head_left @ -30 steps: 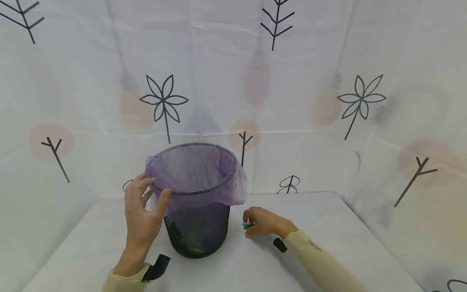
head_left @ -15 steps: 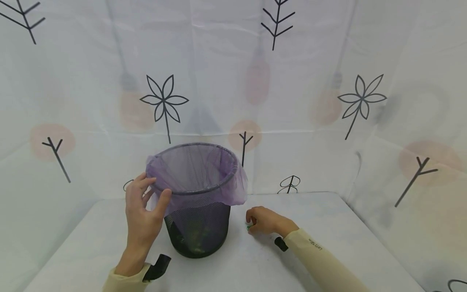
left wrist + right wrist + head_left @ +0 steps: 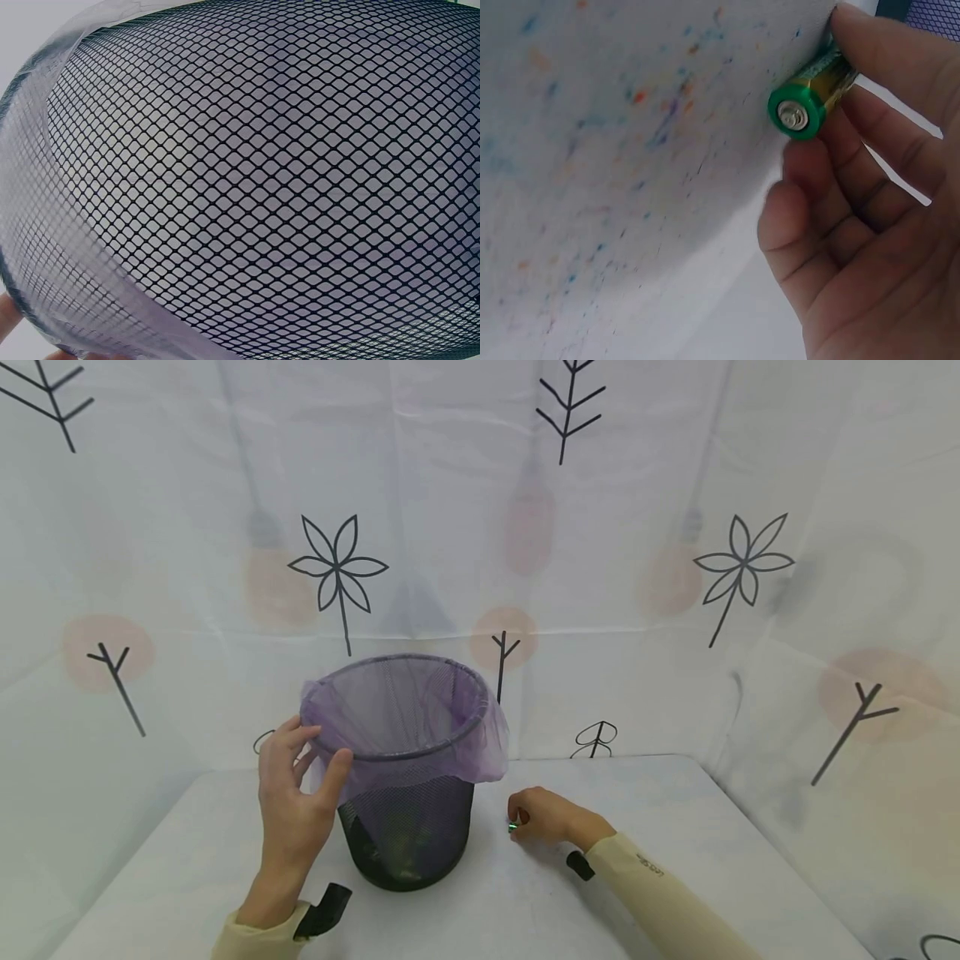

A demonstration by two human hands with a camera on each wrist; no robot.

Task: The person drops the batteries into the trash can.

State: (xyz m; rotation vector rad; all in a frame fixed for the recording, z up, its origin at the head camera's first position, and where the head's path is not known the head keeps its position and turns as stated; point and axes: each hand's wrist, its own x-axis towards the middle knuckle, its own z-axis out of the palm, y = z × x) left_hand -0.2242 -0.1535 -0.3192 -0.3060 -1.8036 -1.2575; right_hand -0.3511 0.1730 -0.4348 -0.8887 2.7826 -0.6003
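Right wrist view shows the right hand (image 3: 870,225) with its fingers curled round a small battery (image 3: 814,94). The battery has a green end with a little silver bump in the middle, and a gold body. It is pinched between the fingertips and lies against the white table (image 3: 615,150), which has tiny dots of colour on it (red, blue and orange specks). From the head view, the same right hand (image 3: 546,816) sits low on the table, just to the right of the bin, and only a bit of green from the battery (image 3: 513,827) peeks out.

The left hand (image 3: 296,793) is up at the rim of the black mesh waste bin (image 3: 408,835). Its thumb and fingers rest on the purple bin bag (image 3: 405,727) where the bag folds over the rim, with the fingers only loosely bent. The bin stands upright on the table, between the two hands. The left wrist view is filled with the black mesh (image 3: 285,187), with the pale bag (image 3: 45,247) along the left edge.

Both arms wear cream sleeves (image 3: 660,893). Behind the table hangs a white cloth (image 3: 675,485) with black flowers and twig shapes
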